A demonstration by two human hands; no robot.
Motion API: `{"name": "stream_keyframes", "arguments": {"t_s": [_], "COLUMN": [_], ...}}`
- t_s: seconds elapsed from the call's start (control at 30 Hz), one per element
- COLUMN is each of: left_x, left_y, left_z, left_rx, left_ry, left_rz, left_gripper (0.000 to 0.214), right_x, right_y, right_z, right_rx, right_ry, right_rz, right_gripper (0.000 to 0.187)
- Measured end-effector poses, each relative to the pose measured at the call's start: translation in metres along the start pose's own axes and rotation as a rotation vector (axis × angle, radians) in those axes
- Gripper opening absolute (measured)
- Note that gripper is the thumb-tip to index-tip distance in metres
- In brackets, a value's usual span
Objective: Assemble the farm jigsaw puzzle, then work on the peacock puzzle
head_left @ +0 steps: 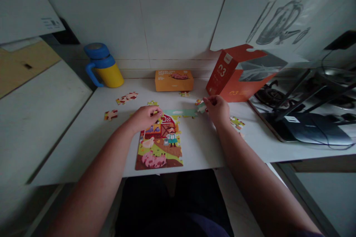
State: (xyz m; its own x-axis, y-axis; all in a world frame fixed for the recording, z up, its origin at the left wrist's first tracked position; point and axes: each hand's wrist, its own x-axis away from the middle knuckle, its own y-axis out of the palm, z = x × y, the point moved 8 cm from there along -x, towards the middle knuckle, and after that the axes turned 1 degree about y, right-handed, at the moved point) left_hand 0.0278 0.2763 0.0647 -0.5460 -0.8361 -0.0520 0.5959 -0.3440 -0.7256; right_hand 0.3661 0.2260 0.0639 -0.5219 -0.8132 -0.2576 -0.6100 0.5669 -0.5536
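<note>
Part-built farm puzzle flat on worktop. Left hand over puzzle's upper left, fingers narrow; can't tell if gripping piece. Right hand beyond puzzle's upper right, fingers bunched by pale green piece; pinch unclear. Behind puzzle: orange box; behind-right: red box; behind-left: blue-yellow jug.

- Behind the white countertop, you face a pale wall with thin seams.
- Left of the countertop, you see a white panel beside a tan board.
- Below the countertop's right end, you have a grey panel.
- Over the countertop, your light is dim and soft.
</note>
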Motion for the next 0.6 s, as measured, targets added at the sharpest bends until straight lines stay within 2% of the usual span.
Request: {"name": "stream_keyframes", "arguments": {"t_s": [0.17, 0.3, 0.37, 0.5, 0.6], "left_x": [0.000, 0.000, 0.000, 0.001, 0.001], "left_y": [0.000, 0.000, -0.001, -0.001, -0.001], "left_z": [0.000, 0.001, 0.001, 0.002, 0.004], "left_rx": [-0.014, -0.030, -0.033, -0.019, -0.020], "left_ry": [-0.006, -0.004, -0.009, -0.001, 0.007], "left_rz": [0.004, 0.000, 0.001, -0.003, -0.005], "left_gripper": [0.039, 0.042, 0.041, 0.039, 0.037], "right_x": [0.000, 0.003, 0.004, 0.002, 0.000], "right_y": [0.007, 0.009, 0.003, -0.018, -0.021], "right_z": [-0.002, -0.015, -0.021, -0.025, -0.023], "right_rx": [0.094, 0.118, 0.121, 0.167, 0.168], "right_ry": [-0.024, -0.132, -0.196, -0.252, -0.309], "right_rz": [-0.019, -0.105, -0.117, -0.031, -0.051], "right_gripper": [0.031, 0.027, 0.025, 0.015, 0.009]}}
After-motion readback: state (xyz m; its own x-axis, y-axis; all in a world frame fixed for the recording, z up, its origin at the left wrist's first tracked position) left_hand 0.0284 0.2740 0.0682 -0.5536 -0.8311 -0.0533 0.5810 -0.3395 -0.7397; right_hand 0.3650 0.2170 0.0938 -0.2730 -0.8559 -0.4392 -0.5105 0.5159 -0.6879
